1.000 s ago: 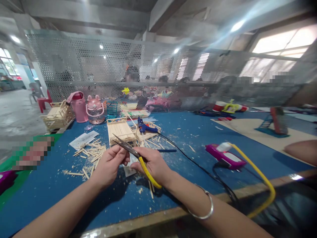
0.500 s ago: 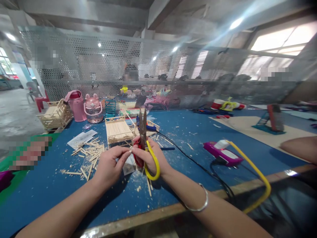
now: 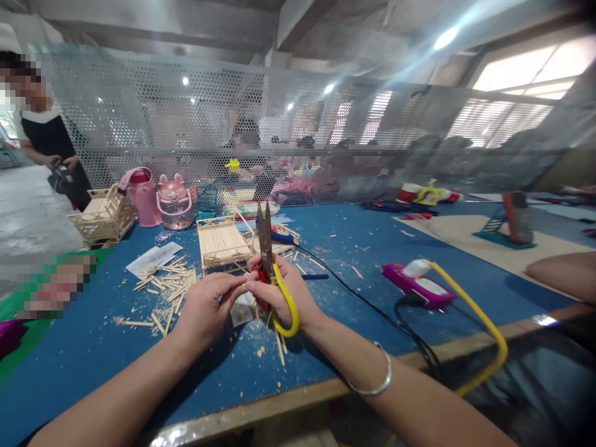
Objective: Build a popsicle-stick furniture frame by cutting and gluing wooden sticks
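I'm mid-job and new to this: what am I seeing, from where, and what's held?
No machine here, just one person's bare left hand and right hand. The view comes from a camera worn on that person's head, looking forward and down. The right hand holds scissors, tips upward. The left hand meets it at the fingertips; anything pinched there is too small to tell. On the blue table lie loose wooden sticks, a wooden frame and a purple power strip.
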A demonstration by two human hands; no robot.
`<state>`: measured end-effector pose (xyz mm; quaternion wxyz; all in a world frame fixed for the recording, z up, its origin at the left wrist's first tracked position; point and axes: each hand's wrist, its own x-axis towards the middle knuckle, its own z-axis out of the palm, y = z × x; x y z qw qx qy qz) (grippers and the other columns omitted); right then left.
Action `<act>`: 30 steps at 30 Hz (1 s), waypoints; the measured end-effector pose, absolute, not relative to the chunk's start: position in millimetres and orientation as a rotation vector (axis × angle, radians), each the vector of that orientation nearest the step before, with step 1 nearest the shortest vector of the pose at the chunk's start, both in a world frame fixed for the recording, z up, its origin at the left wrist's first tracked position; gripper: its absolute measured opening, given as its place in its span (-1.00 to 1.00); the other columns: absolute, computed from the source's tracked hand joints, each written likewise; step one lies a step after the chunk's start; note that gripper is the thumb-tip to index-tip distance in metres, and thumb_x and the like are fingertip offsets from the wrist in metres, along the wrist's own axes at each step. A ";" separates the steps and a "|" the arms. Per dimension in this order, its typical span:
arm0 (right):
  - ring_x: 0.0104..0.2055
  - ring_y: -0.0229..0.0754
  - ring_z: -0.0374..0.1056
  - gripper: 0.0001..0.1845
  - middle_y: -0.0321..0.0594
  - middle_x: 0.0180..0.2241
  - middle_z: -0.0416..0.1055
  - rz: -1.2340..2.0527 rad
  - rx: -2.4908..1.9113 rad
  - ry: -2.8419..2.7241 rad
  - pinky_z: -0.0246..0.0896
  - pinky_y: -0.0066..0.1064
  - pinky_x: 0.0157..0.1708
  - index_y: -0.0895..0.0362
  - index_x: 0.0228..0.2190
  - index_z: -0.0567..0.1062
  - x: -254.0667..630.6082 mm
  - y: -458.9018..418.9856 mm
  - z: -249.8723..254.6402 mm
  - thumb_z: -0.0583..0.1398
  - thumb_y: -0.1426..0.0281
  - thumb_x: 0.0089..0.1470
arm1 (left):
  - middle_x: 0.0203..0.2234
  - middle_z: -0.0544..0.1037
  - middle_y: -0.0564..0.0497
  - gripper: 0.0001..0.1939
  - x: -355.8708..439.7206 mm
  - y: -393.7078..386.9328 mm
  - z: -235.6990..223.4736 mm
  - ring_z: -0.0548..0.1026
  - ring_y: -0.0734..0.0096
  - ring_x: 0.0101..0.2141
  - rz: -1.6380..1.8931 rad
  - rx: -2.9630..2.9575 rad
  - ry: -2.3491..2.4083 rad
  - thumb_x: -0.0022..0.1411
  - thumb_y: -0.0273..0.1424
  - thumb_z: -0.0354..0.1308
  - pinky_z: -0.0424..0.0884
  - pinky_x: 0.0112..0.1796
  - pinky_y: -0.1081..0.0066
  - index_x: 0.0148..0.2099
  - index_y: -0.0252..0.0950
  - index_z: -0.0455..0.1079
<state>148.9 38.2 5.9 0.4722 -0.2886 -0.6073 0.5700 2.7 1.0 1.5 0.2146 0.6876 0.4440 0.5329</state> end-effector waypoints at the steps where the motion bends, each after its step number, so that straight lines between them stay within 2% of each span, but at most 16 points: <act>1: -0.65 -0.44 0.10 -0.56 -0.44 -0.55 0.28 1.379 -0.715 -1.496 0.03 -0.55 -0.65 0.11 -0.32 0.29 148.8 38.0 5.6 0.32 0.31 -0.28 | -0.41 0.60 -0.04 -0.86 2.7 0.8 1.9 0.47 0.26 -0.39 1.494 1.871 1.226 0.02 -0.36 0.21 0.31 -0.28 0.36 -0.31 -0.11 0.55; 6: -0.59 -0.40 0.09 -0.60 -0.42 -0.52 0.19 1.134 -0.707 -1.582 0.05 -0.52 -0.60 0.09 -0.26 0.28 153.7 39.4 4.2 0.25 0.23 -0.15 | -0.52 0.58 -0.01 -0.91 1.7 1.7 5.2 0.45 0.32 -0.46 1.566 1.524 1.281 -0.07 -0.35 0.27 0.32 -0.35 0.38 -0.42 -0.21 0.54; 11: -0.37 -0.25 0.23 -0.55 -0.28 -0.35 0.31 0.708 -0.714 -1.962 0.18 -0.40 -0.35 0.09 -0.19 0.33 160.9 41.8 3.9 0.27 0.25 -0.16 | -0.58 0.53 0.04 -0.79 -0.4 4.8 7.5 0.40 0.47 -0.52 1.578 1.180 1.156 -0.14 -0.30 0.31 0.32 -0.42 0.46 -0.42 -0.31 0.51; 15: -0.17 -0.11 0.26 -0.40 -0.16 -0.18 0.33 0.508 -0.668 -2.115 0.17 -0.24 -0.14 0.10 -0.10 0.31 160.8 42.4 -0.1 0.30 0.22 -0.21 | -0.63 0.48 0.09 -0.78 -0.3 5.7 7.4 0.36 0.56 -0.56 1.591 1.154 1.046 -0.12 -0.29 0.31 0.29 -0.45 0.52 -0.43 -0.34 0.49; 25: -0.19 -0.11 0.23 -0.38 -0.14 -0.26 0.30 0.354 -0.672 -2.195 0.18 -0.24 -0.18 0.14 -0.11 0.33 159.8 40.8 -0.1 0.31 0.16 -0.23 | -0.59 0.56 0.03 -0.69 3.0 4.1 7.1 0.45 0.47 -0.55 1.623 1.058 1.039 -0.24 -0.28 0.37 0.38 -0.43 0.45 -0.42 -0.35 0.47; 30: -0.21 -0.11 0.22 -0.40 -0.15 -0.28 0.29 0.333 -0.669 -2.204 0.18 -0.25 -0.19 0.14 -0.12 0.33 160.4 40.7 -0.2 0.30 0.15 -0.21 | -0.54 0.58 -0.02 -0.72 2.9 1.3 6.1 0.49 0.41 -0.49 1.600 1.142 1.082 -0.18 -0.29 0.34 0.43 -0.38 0.41 -0.40 -0.36 0.48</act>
